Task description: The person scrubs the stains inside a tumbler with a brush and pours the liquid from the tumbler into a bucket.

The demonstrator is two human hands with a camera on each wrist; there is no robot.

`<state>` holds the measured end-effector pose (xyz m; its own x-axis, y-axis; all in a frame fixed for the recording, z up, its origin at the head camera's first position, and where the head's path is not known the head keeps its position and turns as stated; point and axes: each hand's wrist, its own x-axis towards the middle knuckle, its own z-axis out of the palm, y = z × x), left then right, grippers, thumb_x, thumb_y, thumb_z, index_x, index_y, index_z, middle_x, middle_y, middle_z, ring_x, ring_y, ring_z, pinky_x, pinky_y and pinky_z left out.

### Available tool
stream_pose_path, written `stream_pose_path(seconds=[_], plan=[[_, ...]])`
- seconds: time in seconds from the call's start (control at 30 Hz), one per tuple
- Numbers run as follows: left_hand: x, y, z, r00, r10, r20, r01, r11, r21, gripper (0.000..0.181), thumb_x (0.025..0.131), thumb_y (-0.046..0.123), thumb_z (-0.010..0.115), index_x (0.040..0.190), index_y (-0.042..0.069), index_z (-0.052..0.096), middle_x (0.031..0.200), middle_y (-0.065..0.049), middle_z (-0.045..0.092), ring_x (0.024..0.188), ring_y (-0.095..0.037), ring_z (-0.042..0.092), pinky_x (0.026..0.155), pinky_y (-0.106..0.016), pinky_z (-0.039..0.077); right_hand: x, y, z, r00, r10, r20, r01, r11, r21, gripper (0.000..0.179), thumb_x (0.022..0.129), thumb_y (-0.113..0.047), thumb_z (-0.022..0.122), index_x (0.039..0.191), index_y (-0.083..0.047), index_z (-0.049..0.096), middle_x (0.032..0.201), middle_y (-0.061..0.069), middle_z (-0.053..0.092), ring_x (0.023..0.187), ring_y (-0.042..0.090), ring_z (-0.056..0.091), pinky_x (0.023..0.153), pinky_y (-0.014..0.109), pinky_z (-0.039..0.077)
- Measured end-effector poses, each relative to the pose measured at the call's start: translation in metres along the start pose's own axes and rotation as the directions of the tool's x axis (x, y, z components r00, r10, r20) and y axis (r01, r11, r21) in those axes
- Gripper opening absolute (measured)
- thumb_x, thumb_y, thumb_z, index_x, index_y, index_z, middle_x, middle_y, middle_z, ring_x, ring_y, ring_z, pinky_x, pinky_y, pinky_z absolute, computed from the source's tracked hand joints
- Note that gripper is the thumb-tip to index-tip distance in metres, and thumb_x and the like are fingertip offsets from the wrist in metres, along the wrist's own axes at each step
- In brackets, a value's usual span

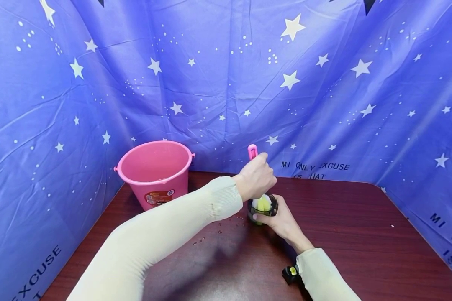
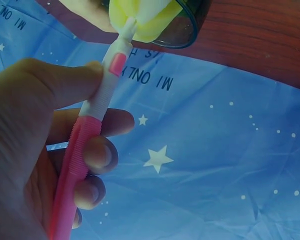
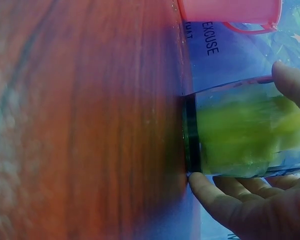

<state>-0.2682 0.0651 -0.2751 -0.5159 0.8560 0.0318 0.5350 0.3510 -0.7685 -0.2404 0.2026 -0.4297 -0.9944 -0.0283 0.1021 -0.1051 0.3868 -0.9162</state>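
Observation:
My left hand [image 1: 257,175] grips the pink and white handle [image 2: 92,107] of a cup brush, its pink end pointing up in the head view. The brush's yellow and white sponge head [image 1: 263,203] is inside a dark see-through glass [image 3: 191,135]. Around the side of that glass curl the thumb and fingers of my right hand [image 1: 285,221]. In the right wrist view the glass's base is right at the tabletop, with a fingertip beside it. Yellow-green sponge shows blurred through the wall.
A pink bucket [image 1: 178,190] with a label stands at the back left of the dark red wooden table [image 1: 346,234]. Water drops [image 1: 219,225] lie left of the glass. A small black device [image 1: 289,274] sits by the right sleeve. Blue star-printed cloth [image 1: 211,83] hangs behind.

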Motion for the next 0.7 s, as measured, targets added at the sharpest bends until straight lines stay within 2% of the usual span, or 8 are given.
stream_pose_path(seconds=[0.27,0.7], plan=[[0.0012,0.0013,-0.0005,1.0,-0.014,-0.003,0.014,1.0,0.011,0.014,0.087,0.032,0.054,0.092,0.031,0.067,0.082,0.008,0.067,0.068,-0.012,0.056,0.075,-0.033,0.032,-0.0006,-0.0012,-0.0007,1.0,-0.008,-0.002,0.008,1.0,-0.026,0.08,0.07,-0.024,0.086,0.132,-0.005,0.039,0.124,0.013,0.053,0.108,0.025,0.052,0.096,0.039,0.039],[0.004,0.001,0.0023,0.998,-0.046,0.041,0.045,0.999,0.007,0.015,0.089,0.031,0.054,0.096,0.033,0.067,0.088,0.01,0.067,0.07,-0.011,0.056,0.077,-0.034,0.032,0.0,0.0,-0.0018,1.0,0.01,0.014,-0.01,1.0,-0.003,0.08,0.07,-0.022,0.085,0.131,-0.005,0.037,0.123,0.013,0.053,0.108,0.026,0.052,0.095,0.039,0.04]])
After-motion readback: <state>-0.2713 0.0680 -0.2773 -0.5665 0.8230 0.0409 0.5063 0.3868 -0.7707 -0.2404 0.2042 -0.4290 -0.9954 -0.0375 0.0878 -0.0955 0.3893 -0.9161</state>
